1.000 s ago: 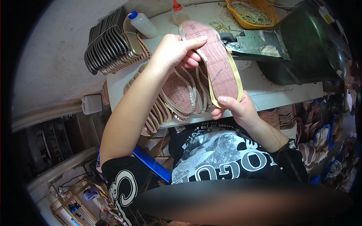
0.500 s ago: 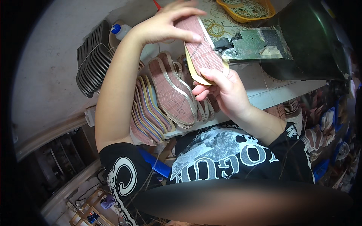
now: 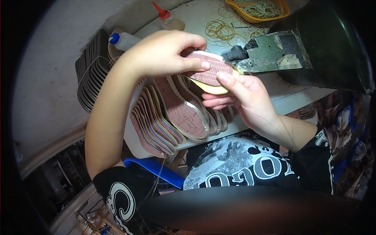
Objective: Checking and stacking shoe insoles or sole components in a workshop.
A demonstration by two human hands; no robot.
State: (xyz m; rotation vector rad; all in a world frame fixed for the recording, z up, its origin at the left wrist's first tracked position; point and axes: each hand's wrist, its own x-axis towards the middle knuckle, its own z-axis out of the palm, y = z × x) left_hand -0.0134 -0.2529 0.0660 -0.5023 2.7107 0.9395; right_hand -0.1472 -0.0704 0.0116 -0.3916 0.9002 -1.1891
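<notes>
Between my two hands is a shoe insole, reddish with pale grid lines, a yellow layer under it and a white strip along its far edge. My left hand is closed on its left end, thumb on top and fingers over the far side. At the right end my right hand pinches it, thumb above and fingers below. The insole's far edge lies against or very close to the dark tip of a green machine; whether they touch I cannot tell.
Stacked reddish insoles stand at the table's near edge, with yellow-edged ones beside them. Tied dark soles lie left. Behind are a blue-capped bottle, a red-tipped bottle, loose rubber bands and a yellow basket.
The insole has swung from steep to flatter. My left hand has come nearer and lower, its fingers now closed round the edge. My right hand has shifted slightly right.
</notes>
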